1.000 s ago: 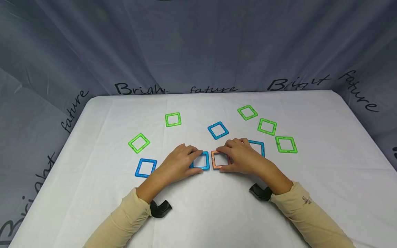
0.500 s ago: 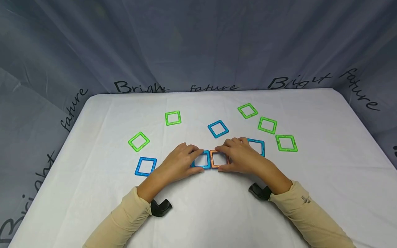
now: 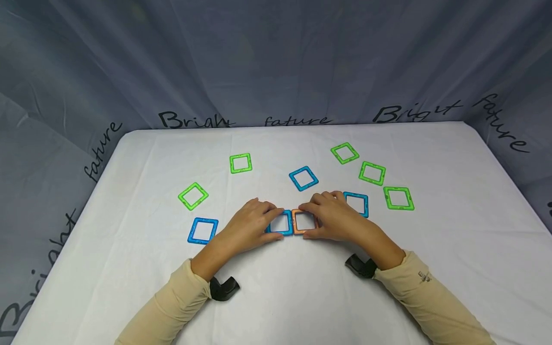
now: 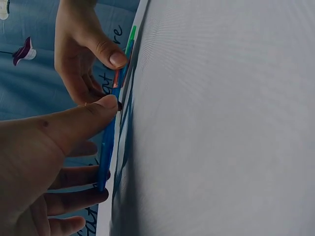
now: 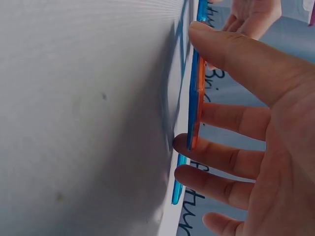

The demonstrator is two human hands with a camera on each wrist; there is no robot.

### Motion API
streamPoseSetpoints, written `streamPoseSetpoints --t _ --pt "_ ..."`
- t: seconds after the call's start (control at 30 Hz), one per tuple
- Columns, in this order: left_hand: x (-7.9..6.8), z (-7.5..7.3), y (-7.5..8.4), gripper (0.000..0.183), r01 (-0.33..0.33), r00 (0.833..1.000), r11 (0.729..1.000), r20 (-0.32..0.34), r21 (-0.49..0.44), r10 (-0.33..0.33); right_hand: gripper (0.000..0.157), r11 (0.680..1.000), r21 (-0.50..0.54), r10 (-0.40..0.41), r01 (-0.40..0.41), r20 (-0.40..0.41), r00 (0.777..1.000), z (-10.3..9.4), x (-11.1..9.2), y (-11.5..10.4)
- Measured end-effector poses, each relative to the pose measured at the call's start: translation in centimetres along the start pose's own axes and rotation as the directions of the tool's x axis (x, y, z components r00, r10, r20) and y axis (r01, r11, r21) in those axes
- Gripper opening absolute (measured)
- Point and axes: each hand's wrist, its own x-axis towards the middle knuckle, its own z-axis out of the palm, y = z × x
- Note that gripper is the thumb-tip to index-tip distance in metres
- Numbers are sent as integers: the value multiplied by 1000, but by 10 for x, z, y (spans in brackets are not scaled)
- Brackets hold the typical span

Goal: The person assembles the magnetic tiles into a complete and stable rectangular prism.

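Note:
My left hand pinches a blue square frame tile between thumb and fingers. Opposite it, my right hand grips an orange square frame tile by its near and far sides. Along a blue layer, the right wrist view shows the orange piece lying flat against it. The inner edges of the two hands' tiles meet side by side. Both pieces appear held just above the cloth, with shadows under them. The fingers cover their outer sides.
Beyond the hands lies a loose blue tile. Another blue tile is partly behind the right hand, and one more blue tile sits beside the left forearm. Several green tiles, such as this green tile, are scattered on the white cloth.
The narrow gap between the blue and orange tiles has closed, the orange one moving slightly left and the blue one slightly right. Over the last half second the hands hold nearly still.

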Motion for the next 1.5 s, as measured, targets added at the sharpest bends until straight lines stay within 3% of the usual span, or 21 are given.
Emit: streamPoseSetpoints --t 1.0,1.23,1.5 --pt "-2 0 4 62 -12 1000 996 0 93 12 57 1000 -6 8 -8 14 1000 3 1 -5" --pt "-2 -4 2 62 3 999 996 53 87 -7 58 1000 -20 16 -16 17 1000 3 2 -6" --pt "-7 -11 -5 62 5 994 1000 106 15 -7 59 999 -24 23 -23 29 999 4 2 -7"
